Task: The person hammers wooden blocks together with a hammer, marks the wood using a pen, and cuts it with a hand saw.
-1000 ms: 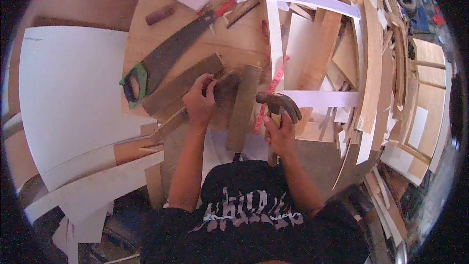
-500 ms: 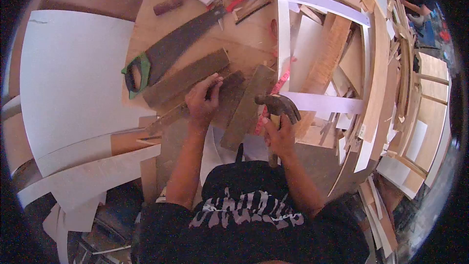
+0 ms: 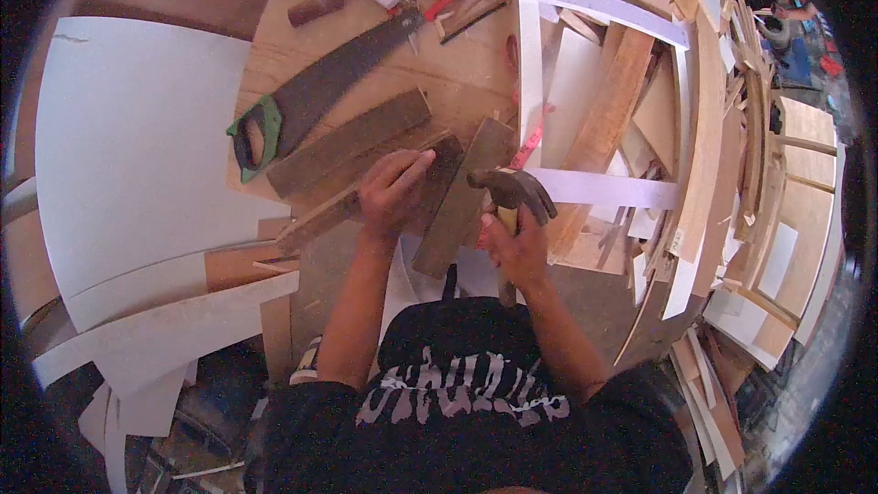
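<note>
A claw hammer (image 3: 509,192) is in my right hand (image 3: 517,242), its metal head up and the handle pointing toward my body. My left hand (image 3: 395,187) is closed, its fingertips pressed together over a dark wood strip (image 3: 315,221); whatever they hold is hidden. Between my hands lies a brown wood block (image 3: 466,192), slanting across the bench edge. Beyond my left hand another brown block (image 3: 352,142) rests beside a handsaw (image 3: 338,82) with a green-edged handle (image 3: 259,137). A pink measuring tape (image 3: 529,142) runs behind the hammer.
A white-edged frame (image 3: 604,189) holding wood offcuts lies on the right of the bench (image 3: 466,69). A large white panel (image 3: 137,155) leans at left. A short dark cylinder (image 3: 315,7) sits at the back. Another person's arm (image 3: 794,11) shows at far upper right.
My left hand has turned over and its fingers have closed, moving slightly right along the strip. The hammer and right hand have shifted slightly left.
</note>
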A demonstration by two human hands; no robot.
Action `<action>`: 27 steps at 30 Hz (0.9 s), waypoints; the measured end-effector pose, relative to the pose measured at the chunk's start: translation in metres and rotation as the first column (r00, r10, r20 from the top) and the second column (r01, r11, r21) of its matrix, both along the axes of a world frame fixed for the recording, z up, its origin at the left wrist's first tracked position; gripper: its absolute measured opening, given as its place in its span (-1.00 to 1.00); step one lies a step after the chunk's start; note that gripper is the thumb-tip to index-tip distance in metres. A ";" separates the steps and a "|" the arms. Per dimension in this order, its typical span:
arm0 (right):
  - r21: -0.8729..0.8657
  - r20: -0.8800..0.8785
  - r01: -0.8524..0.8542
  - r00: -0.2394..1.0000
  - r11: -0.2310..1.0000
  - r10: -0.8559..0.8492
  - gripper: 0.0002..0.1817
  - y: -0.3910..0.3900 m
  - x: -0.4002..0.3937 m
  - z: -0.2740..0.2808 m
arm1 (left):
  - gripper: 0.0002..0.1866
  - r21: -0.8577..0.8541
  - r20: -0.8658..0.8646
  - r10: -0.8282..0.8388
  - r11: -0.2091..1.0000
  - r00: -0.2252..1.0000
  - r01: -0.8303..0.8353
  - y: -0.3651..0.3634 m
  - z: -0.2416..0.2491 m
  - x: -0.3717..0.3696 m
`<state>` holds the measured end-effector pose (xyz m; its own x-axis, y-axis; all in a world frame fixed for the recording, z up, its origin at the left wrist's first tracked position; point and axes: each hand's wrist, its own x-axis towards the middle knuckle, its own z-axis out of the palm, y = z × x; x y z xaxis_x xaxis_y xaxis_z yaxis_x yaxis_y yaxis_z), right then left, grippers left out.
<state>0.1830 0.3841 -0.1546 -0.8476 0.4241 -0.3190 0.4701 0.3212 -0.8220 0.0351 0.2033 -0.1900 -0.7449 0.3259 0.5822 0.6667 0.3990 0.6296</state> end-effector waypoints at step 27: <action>0.403 -0.325 -0.261 0.855 0.877 0.404 -0.80 -0.019 -0.028 0.012 | -0.78 -0.082 0.135 0.081 0.994 0.988 -0.070 -0.006 0.012 0.000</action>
